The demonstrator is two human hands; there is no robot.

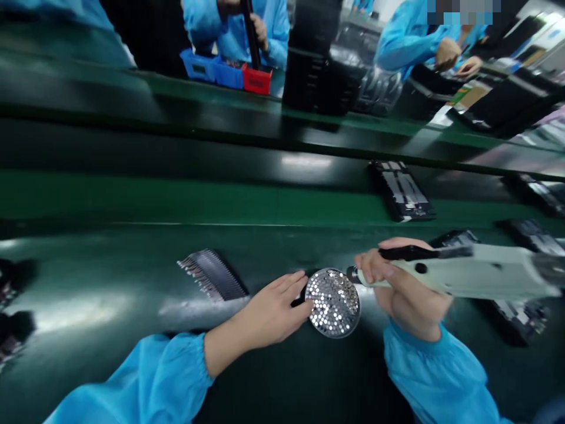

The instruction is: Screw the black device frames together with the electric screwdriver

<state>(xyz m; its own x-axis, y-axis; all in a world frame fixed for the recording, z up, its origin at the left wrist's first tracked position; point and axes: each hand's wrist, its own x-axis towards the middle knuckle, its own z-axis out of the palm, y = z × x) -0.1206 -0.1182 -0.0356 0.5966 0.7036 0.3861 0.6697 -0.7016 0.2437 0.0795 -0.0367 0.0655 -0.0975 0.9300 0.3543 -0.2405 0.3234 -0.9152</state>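
Observation:
My right hand is wrapped round a pale green electric screwdriver, which lies nearly level with its tip pointing left. That tip is beside a round dish filled with small shiny screws. At the dish's left edge, my left hand has its fingers stretched out and its thumb apart, the thumb tip at the rim. Left of this hand lies a dark ribbed strip with a row of small parts along one edge; I cannot make out its kind.
A dark device with silver panels lies on the green line ahead, with several similar units to the right. Blurred dark parts sit at far left. Across the bench, blue bins and a red bin stand near co-workers in blue sleeves.

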